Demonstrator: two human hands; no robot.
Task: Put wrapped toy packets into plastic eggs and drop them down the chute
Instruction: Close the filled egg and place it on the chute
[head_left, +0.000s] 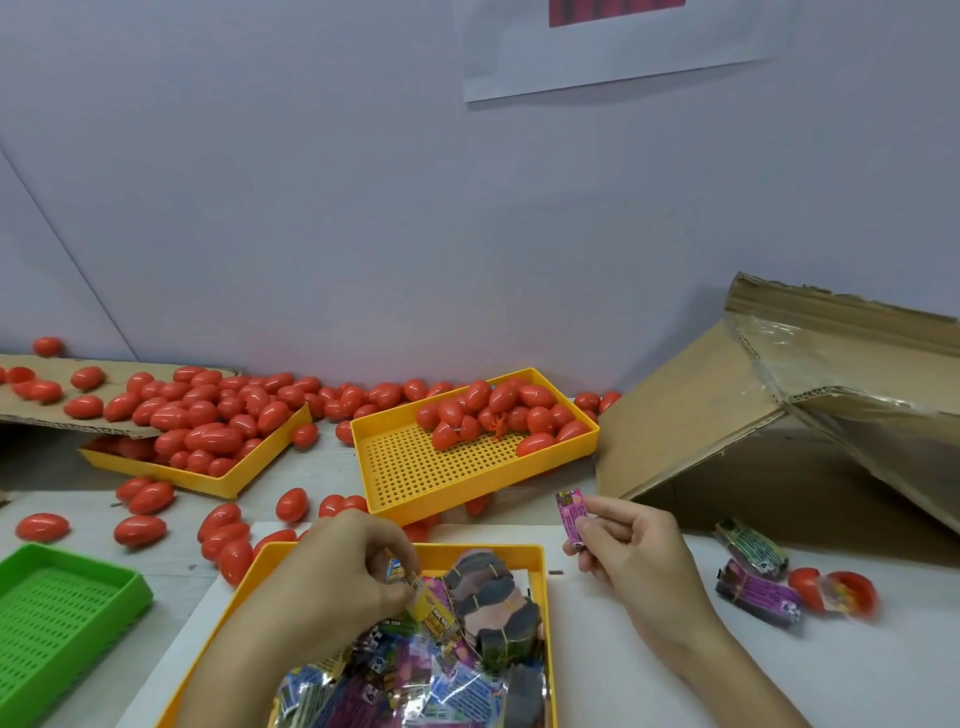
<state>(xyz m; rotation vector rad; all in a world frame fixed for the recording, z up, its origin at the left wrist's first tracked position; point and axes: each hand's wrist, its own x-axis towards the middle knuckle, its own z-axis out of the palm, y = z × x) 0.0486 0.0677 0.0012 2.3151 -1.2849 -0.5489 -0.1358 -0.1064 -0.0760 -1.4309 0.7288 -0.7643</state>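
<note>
Above the near yellow tray (540, 558), the left hand (337, 566) pinched a yellow packet (428, 608) (partly hidden); the right hand (631, 545) gripped a pink packet (571, 512).

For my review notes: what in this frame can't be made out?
- Head view: what the left hand pinches, hidden by its own fingers.
- Print on the pink packet in the right hand: too small.
- Near yellow tray: front cut by the bottom edge.
- Cardboard chute: lower end cut by the right edge.
</note>
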